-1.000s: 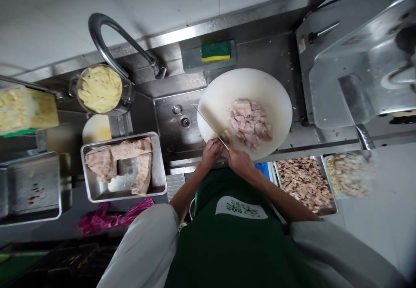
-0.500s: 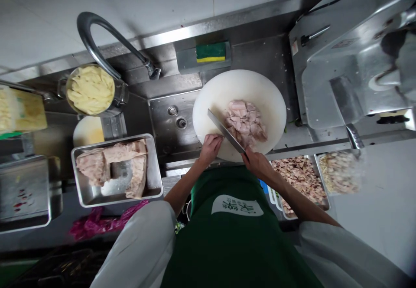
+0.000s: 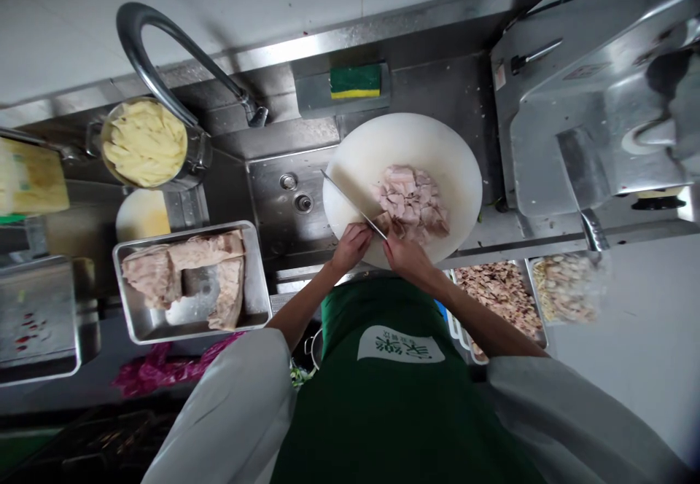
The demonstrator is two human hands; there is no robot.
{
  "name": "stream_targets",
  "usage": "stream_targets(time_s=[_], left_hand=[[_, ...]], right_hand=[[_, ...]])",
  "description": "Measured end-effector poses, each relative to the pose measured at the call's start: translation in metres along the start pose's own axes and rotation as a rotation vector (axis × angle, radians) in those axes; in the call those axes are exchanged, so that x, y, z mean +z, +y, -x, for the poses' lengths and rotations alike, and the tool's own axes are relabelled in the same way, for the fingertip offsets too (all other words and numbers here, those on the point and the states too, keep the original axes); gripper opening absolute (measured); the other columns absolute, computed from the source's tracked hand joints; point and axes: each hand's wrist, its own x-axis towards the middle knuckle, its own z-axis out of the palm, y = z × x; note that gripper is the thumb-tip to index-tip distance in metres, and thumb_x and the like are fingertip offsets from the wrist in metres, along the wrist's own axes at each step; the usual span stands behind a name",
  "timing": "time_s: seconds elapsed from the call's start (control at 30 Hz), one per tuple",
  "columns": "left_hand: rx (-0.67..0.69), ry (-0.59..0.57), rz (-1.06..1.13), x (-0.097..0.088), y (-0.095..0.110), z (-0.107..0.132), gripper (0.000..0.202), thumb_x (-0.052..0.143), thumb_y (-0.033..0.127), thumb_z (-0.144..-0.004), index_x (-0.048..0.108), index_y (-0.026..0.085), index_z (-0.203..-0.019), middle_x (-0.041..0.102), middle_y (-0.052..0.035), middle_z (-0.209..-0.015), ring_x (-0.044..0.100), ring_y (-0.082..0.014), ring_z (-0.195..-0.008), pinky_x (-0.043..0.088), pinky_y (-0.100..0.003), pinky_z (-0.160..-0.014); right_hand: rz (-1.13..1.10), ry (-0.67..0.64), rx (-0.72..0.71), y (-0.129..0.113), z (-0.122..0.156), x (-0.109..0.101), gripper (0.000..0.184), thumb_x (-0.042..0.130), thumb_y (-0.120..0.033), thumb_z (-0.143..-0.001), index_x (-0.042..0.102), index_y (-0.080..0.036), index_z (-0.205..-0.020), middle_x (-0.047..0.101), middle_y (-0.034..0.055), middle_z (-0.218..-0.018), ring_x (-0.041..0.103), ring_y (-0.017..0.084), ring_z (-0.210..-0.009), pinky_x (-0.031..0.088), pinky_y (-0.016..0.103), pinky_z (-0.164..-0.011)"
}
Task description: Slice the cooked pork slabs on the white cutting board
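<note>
A round white cutting board [image 3: 355,141] lies over the sink's edge, with a heap of pale cut meat pieces [image 3: 415,203] on its right half. My right hand [image 3: 409,256] is closed around the handle of a kitchen knife [image 3: 351,203]. Its blade points up and to the left across the board, edge-on to the camera. Close by the blade, at the board's lower left rim, my left hand [image 3: 351,246] has its fingers bent and pressed together. Whatever lies under those fingers is hidden. A few meat pieces touch or lie just beside the blade near the handle.
Left of the sink [image 3: 273,221] stands a metal tray [image 3: 265,280] with large slabs of meat. Behind it are a pot of peeled pale pieces [image 3: 145,143] and a curved faucet [image 3: 180,43]. A sponge [image 3: 355,81] sits behind the board; a cleaver [image 3: 582,167] lies right.
The knife has shifted left and turned edge-on, its handle now closer to my left hand. My right hand moved left with it. The view has shifted slightly.
</note>
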Motion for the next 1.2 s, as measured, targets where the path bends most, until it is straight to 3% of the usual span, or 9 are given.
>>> stream_targets(time_s=[0.07,0.2,0.43,0.67,0.87,1.1,1.2], left_hand=[[-0.001,0.021,0.006,0.002,-0.001,0.0,0.014,0.052,0.022,-0.098,0.064,0.021,-0.104,0.065,-0.0085,-0.104,0.059,-0.02,-0.104,0.053,-0.041,-0.093],[0.007,0.033,0.013,0.005,-0.002,0.0,0.013,0.052,0.021,-0.097,0.064,0.021,-0.103,0.065,-0.008,-0.103,0.059,-0.0195,-0.104,0.053,-0.04,-0.093],[-0.007,0.011,0.041,-0.004,-0.006,0.007,0.015,0.051,0.024,-0.099,0.065,0.021,-0.105,0.065,-0.0089,-0.108,0.06,-0.019,-0.107,0.053,-0.04,-0.095],[0.007,-0.053,0.006,-0.003,-0.013,0.004,0.017,0.052,0.024,-0.098,0.066,0.022,-0.107,0.066,-0.0091,-0.104,0.059,-0.0209,-0.105,0.053,-0.041,-0.094],[0.03,-0.029,0.032,-0.001,-0.013,0.007,0.02,0.05,0.027,-0.099,0.066,0.02,-0.108,0.066,-0.0097,-0.107,0.06,-0.021,-0.107,0.054,-0.043,-0.095],[-0.019,-0.048,0.051,0.004,-0.017,0.011,0.022,0.05,0.032,-0.099,0.067,0.021,-0.107,0.066,-0.0103,-0.106,0.061,-0.0216,-0.108,0.054,-0.045,-0.097],[-0.007,-0.001,0.07,0.001,-0.018,0.01,0.019,0.051,0.029,-0.099,0.067,0.021,-0.106,0.066,-0.0098,-0.107,0.061,-0.0208,-0.109,0.053,-0.043,-0.098]], right_hand=[[-0.004,-0.031,-0.003,0.003,0.008,-0.005,0.05,0.023,-0.034,-0.104,0.044,-0.007,-0.14,0.072,0.0193,-0.103,0.069,0.029,-0.091,0.047,0.037,-0.082],[0.012,-0.097,0.036,0.005,0.03,-0.006,0.042,0.024,-0.032,-0.104,0.058,-0.011,-0.116,0.073,0.0163,-0.089,0.07,0.028,-0.081,0.047,0.035,-0.073],[-0.054,0.0,-0.014,-0.008,-0.023,-0.004,0.048,0.026,-0.032,-0.104,0.047,-0.005,-0.137,0.07,0.0219,-0.112,0.068,0.028,-0.098,0.046,0.036,-0.083],[0.027,-0.087,0.036,-0.001,0.029,-0.001,0.045,0.02,-0.034,-0.105,0.058,-0.012,-0.118,0.073,0.0158,-0.088,0.07,0.029,-0.082,0.046,0.036,-0.075],[-0.018,-0.033,-0.007,-0.013,-0.012,-0.006,0.045,0.022,-0.03,-0.104,0.054,-0.007,-0.125,0.071,0.0213,-0.105,0.069,0.03,-0.095,0.046,0.036,-0.079],[-0.007,-0.115,0.008,0.003,0.015,-0.004,0.044,0.024,-0.034,-0.104,0.059,-0.011,-0.115,0.073,0.0165,-0.091,0.069,0.028,-0.085,0.046,0.035,-0.076],[-0.019,-0.058,0.005,-0.005,-0.005,0.001,0.042,0.024,-0.031,-0.104,0.057,-0.008,-0.117,0.072,0.0191,-0.101,0.069,0.029,-0.091,0.047,0.036,-0.079]])
